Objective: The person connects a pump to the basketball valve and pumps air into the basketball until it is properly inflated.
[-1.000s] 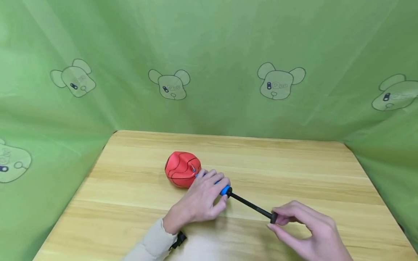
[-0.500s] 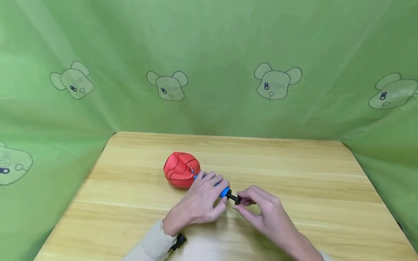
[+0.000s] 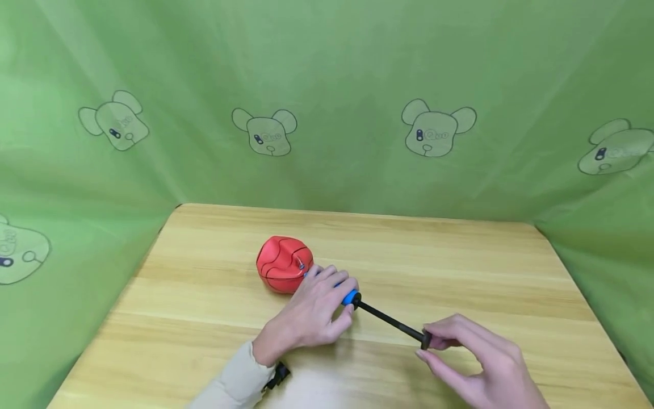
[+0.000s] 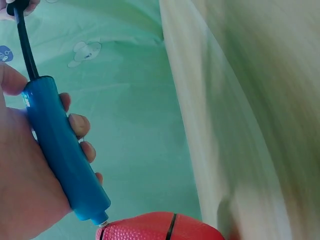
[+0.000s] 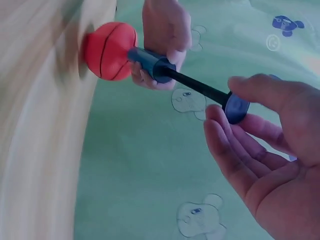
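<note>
A red ball [image 3: 283, 267] with black lines, dented on top, sits on the wooden table. My left hand [image 3: 314, 312] grips the blue barrel of a small hand pump [image 4: 65, 150], its fingers wrapped round it. At its far end the pump's nozzle meets the ball, as the left wrist view shows. A black rod [image 3: 390, 321] stands far out of the barrel toward the right. My right hand [image 3: 480, 358] pinches the round black handle [image 5: 236, 108] at the rod's end between thumb and fingers.
Green sheeting [image 3: 347, 170] with bear-head prints hangs behind and at both sides of the table [image 3: 434, 255]. A black strap piece [image 3: 278, 376] shows at the left sleeve [image 3: 240, 375].
My right hand pushed the rod nearly fully into the barrel half a second ago, then drew it back out to the right. The left hand and ball have hardly moved.
</note>
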Action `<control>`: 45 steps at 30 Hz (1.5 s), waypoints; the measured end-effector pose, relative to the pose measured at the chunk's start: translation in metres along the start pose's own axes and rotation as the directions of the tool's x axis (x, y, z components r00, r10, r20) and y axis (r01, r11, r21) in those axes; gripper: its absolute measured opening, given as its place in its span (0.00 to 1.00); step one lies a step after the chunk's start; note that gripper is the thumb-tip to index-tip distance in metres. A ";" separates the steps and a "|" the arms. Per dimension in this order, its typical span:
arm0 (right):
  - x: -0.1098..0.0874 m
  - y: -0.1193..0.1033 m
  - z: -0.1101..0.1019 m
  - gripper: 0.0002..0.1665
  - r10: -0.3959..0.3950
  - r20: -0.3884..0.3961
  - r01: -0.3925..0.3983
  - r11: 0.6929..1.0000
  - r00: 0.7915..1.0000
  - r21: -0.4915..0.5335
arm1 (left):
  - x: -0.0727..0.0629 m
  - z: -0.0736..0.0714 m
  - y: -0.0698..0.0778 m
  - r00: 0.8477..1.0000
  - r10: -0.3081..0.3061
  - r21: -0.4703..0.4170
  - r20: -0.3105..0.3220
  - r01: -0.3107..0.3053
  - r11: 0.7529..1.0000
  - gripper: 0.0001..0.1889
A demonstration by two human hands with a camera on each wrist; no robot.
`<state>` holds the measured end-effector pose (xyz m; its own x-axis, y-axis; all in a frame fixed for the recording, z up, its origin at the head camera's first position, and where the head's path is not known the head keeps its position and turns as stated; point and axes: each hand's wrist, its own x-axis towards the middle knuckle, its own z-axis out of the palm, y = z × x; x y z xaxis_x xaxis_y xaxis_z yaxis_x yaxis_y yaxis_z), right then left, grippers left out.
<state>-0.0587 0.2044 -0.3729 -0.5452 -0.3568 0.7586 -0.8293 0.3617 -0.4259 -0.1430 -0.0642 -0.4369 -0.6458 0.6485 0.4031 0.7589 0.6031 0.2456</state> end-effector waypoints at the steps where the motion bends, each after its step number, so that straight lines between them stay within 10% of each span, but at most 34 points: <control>1: 0.001 0.001 0.003 0.18 -0.002 0.003 0.002 1.000 1.000 -0.004 | 0.000 -0.001 0.000 1.000 0.000 0.004 0.000 0.000 1.000 0.09; 13: 0.002 0.028 0.067 0.20 0.055 0.010 -0.055 0.998 0.998 0.004 | -0.001 0.001 0.004 1.000 0.026 0.037 0.009 -0.027 0.999 0.10; 26: 0.002 -0.005 -0.002 0.18 -0.009 -0.038 0.010 1.000 0.999 0.012 | 0.002 0.001 0.002 1.000 0.020 -0.006 -0.005 -0.020 1.000 0.08; 39: -0.003 0.023 0.055 0.19 0.058 0.030 -0.059 0.998 0.998 0.038 | 0.000 0.006 0.011 0.999 0.049 0.031 0.010 -0.050 0.998 0.10; 45: -0.011 0.017 0.042 0.17 0.091 0.036 -0.091 0.996 0.995 -0.017 | 0.001 0.007 0.013 0.997 0.069 0.033 0.029 -0.070 0.997 0.09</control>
<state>-0.0722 0.1782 -0.4094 -0.6226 -0.3533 0.6982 -0.7743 0.4069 -0.4846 -0.1343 -0.0530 -0.4394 -0.5940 0.7018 0.3933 0.7991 0.5711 0.1879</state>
